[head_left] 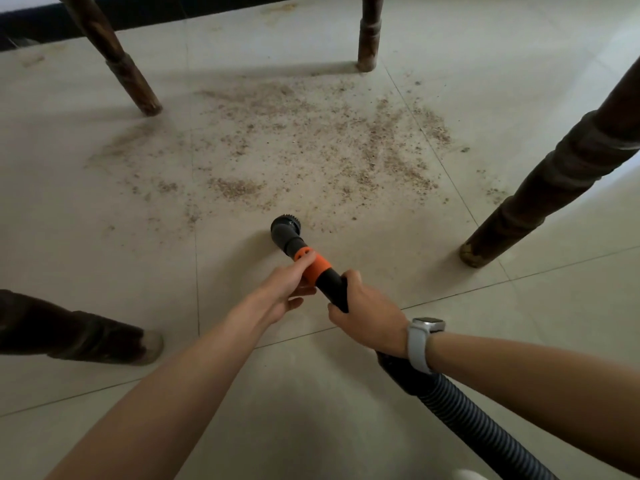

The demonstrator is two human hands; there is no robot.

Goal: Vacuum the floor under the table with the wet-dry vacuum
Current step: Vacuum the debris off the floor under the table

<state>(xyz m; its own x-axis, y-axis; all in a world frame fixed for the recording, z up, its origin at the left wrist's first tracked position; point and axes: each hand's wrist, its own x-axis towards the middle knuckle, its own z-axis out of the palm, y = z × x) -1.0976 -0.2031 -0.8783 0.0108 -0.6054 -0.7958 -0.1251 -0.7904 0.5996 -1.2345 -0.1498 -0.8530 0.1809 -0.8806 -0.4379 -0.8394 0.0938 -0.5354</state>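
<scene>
four dark wooden table legs box in the working patch of tiled floor [242, 393]: the far-left leg [119, 64], the far-middle leg [369, 39], the thick right leg [540, 188] slanting in from the right edge, and the near-left leg [86, 330] low at the left. between them the floor lies open, covered only by a flat scatter of crumbs [311, 143]. the widest gap runs between the near-left leg and the right leg. the ribbed hose [467, 417] trails across the near floor on the right, beside the right forearm.
</scene>
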